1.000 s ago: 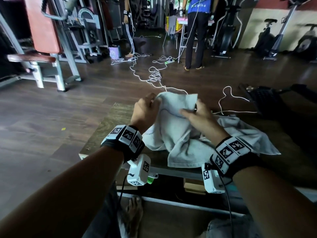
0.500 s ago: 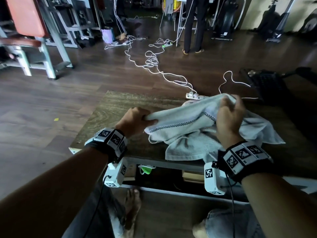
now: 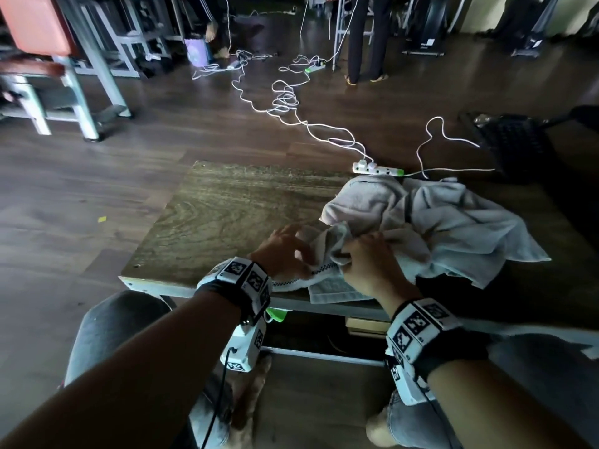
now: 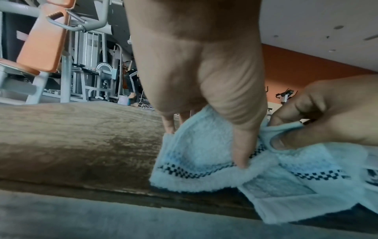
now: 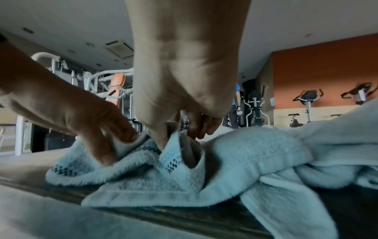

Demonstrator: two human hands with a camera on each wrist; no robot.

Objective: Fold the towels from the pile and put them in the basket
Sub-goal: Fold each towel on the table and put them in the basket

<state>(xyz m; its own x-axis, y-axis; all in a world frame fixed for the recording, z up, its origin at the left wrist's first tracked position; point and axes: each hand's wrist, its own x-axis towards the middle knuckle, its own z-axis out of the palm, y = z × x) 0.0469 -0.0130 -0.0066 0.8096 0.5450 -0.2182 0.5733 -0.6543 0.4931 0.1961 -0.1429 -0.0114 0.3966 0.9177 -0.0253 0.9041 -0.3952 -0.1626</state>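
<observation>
A pale towel with a dark checkered stripe lies bunched at the table's near edge, one corner hanging over it. My left hand pinches its left edge between thumb and fingers; the left wrist view shows the thumb on the stripe of the towel. Close beside it, my right hand pinches a raised fold of the same towel, with its fingertips dug into the cloth. The rest of the towel pile lies crumpled behind and to the right.
The wooden table is bare on its left half. A white power strip with cables lies past the far edge. A dark meshed basket stands on the floor at far right. Gym machines and standing people fill the background.
My hands, half a second ago spread apart with the towel stretched between them, have come together low at the near table edge. The towel now rests bunched on the table.
</observation>
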